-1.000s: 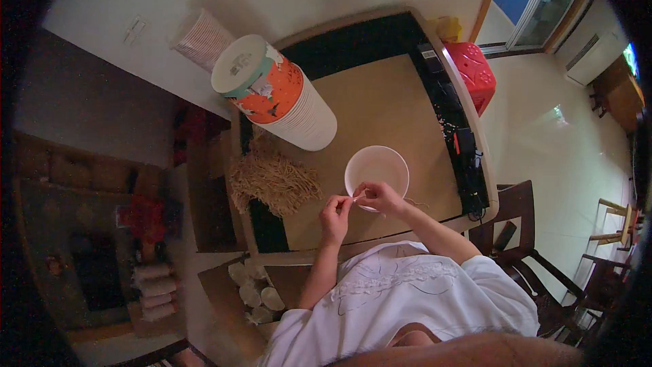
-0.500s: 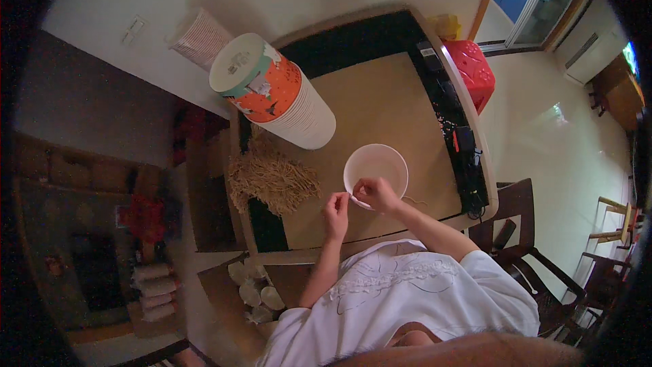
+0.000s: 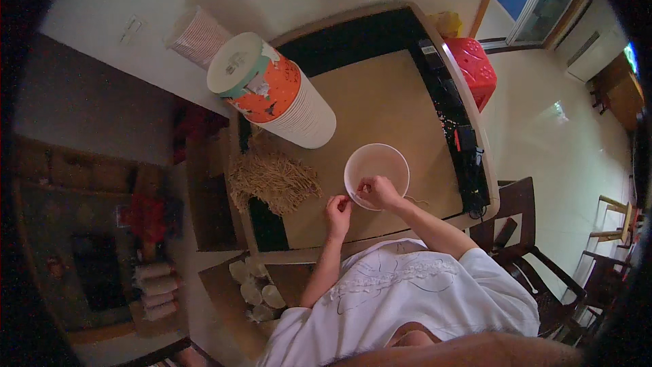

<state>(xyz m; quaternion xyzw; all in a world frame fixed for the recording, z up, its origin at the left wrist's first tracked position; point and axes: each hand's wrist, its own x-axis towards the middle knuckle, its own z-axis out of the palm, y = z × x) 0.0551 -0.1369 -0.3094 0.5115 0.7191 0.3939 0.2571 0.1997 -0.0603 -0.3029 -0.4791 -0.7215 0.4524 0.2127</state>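
A white round paper tub (image 3: pixel 377 158) stands with its mouth up near the table's front edge. At its near left rim, just outside, my left hand (image 3: pixel 337 215) is closed in a pinch. My right hand (image 3: pixel 379 192) reaches over the mouth, its fingers pinched together just inside the same rim. Whatever lies between the fingertips of either hand is too small to make out. A thin piece of twine (image 3: pixel 420 201) pokes out on the tub's right, partly hidden by my right forearm. Left of the tub lies a heap of brown twine (image 3: pixel 277 180).
A tall stack of white tubs (image 3: pixel 299 112), orange and green at one end, stands behind the twine. Another stack of cups (image 3: pixel 200 37) is by the wall. Chargers and cables (image 3: pixel 467 146) line the table's right edge, beside a red stool (image 3: pixel 471 71) and dark chair (image 3: pixel 516 224).
Both hands have shifted slightly at the rim, the left one a little to the right and downward. The tub has barely moved.
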